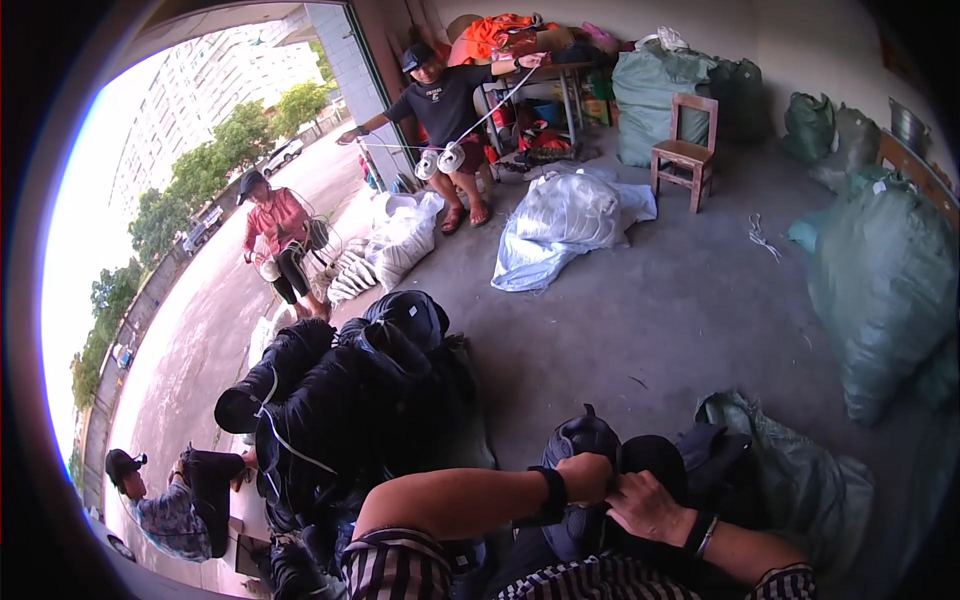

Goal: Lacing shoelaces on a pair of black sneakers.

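Observation:
Low in the view, my left hand [585, 478] and my right hand [650, 507] meet with their fingers pinched together. Whatever lies between the fingertips is too small or hidden to make out. Just under and beyond them are dark cloth pieces that look like caps: a grey-black one [582, 437] by my left hand and a rounded black one [652, 457] beyond my right. More dark cloth [715, 455] lies to the right of these. Both wrists carry dark bands.
To the left rises a big heap of black stacked cloth bundles [340, 410], some tied with white cord. A green sack [790, 470] lies at right; large green sacks [880, 280] stand beyond. Ahead are a white bundle [570, 210], a wooden chair [690, 150] and several seated people [440, 110].

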